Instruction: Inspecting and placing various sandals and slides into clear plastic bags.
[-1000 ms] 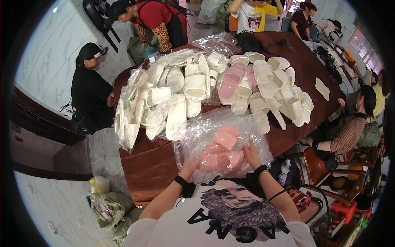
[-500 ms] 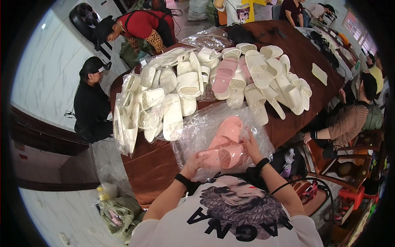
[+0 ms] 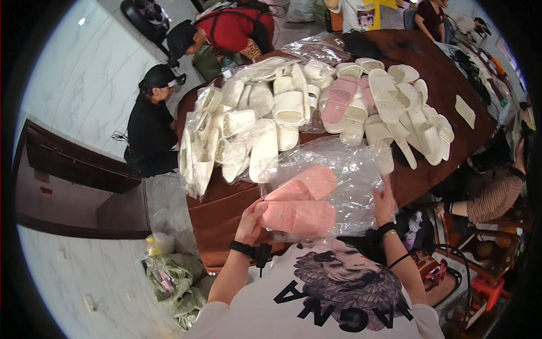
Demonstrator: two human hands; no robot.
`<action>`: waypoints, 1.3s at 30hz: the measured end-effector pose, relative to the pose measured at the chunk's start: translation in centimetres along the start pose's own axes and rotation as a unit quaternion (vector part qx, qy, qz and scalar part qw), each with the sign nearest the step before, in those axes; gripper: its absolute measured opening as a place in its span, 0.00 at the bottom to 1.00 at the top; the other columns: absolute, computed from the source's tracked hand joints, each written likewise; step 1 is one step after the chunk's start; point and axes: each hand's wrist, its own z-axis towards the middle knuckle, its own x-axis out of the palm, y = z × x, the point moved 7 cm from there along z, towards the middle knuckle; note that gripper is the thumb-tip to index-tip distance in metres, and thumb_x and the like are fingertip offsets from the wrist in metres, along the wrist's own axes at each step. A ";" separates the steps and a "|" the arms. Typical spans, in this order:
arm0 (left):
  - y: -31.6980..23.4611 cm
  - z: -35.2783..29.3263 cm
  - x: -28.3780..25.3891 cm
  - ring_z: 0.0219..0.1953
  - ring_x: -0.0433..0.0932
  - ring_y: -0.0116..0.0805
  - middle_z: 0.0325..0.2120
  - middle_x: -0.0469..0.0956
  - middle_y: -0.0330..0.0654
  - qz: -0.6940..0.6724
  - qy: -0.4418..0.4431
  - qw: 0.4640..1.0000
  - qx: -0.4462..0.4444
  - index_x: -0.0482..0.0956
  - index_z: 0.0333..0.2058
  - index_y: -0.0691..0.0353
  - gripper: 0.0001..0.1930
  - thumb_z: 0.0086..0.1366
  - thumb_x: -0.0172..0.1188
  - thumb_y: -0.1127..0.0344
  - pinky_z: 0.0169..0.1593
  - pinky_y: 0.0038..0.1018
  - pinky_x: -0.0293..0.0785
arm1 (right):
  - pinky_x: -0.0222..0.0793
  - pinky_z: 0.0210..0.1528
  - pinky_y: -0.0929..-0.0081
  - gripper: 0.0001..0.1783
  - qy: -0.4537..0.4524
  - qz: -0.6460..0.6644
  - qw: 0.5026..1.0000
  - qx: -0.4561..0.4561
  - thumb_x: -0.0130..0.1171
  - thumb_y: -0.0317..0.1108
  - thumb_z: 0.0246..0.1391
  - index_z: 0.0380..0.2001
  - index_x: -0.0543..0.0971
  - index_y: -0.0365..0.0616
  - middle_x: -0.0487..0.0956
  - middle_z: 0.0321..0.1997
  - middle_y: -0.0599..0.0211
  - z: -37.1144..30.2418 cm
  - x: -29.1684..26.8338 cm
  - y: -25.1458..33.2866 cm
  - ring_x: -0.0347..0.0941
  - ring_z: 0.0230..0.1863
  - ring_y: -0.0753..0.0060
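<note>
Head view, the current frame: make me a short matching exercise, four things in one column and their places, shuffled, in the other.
Things
1. Left hand
2. Right hand
3. Flat cream piece
4. Green sack

Places
A. On the brown tabletop, right of the pile of slippers
B. At the left end of the coral-pink slippers
C. At the picture's lower left, beside the table
D. At the right side of the clear plastic bag

Pairs: 1-B, 2-D, 3-A, 4-C
</note>
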 end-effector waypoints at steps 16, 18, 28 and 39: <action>-4.8 -3.0 -11.8 0.51 0.76 0.34 0.50 0.77 0.45 -0.084 -0.131 0.977 0.148 0.72 0.55 0.68 0.18 0.66 0.55 0.74 0.57 0.30 0.72 | 0.68 0.34 0.58 0.31 0.016 -0.097 0.994 0.057 0.57 0.32 0.56 0.63 0.64 0.58 0.76 0.26 0.55 0.7 -0.9 -1.9 0.75 0.28 0.54; -5.4 -3.4 -11.4 0.52 0.76 0.34 0.51 0.77 0.45 -0.090 -0.127 0.976 0.156 0.72 0.55 0.68 0.18 0.66 0.55 0.73 0.57 0.30 0.72 | 0.68 0.33 0.58 0.31 0.012 -0.105 0.993 0.047 0.57 0.32 0.56 0.64 0.63 0.59 0.76 0.25 0.55 0.5 -1.1 -2.7 0.74 0.27 0.54; -2.5 -1.3 -11.3 0.54 0.73 0.34 0.53 0.73 0.44 -0.074 -0.169 0.957 0.222 0.65 0.61 0.63 0.22 0.68 0.53 0.72 0.56 0.31 0.72 | 0.67 0.33 0.63 0.31 0.030 -0.148 0.988 0.042 0.59 0.33 0.55 0.63 0.64 0.53 0.72 0.23 0.59 0.3 -0.1 -3.1 0.70 0.25 0.62; 0.5 1.6 -11.4 0.47 0.72 0.27 0.48 0.73 0.41 0.075 -0.269 0.927 0.251 0.63 0.61 0.63 0.31 0.60 0.64 0.75 0.51 0.22 0.70 | 0.69 0.38 0.60 0.32 0.064 -0.141 0.984 0.089 0.59 0.33 0.54 0.63 0.64 0.53 0.78 0.34 0.52 0.1 0.0 -3.8 0.75 0.32 0.52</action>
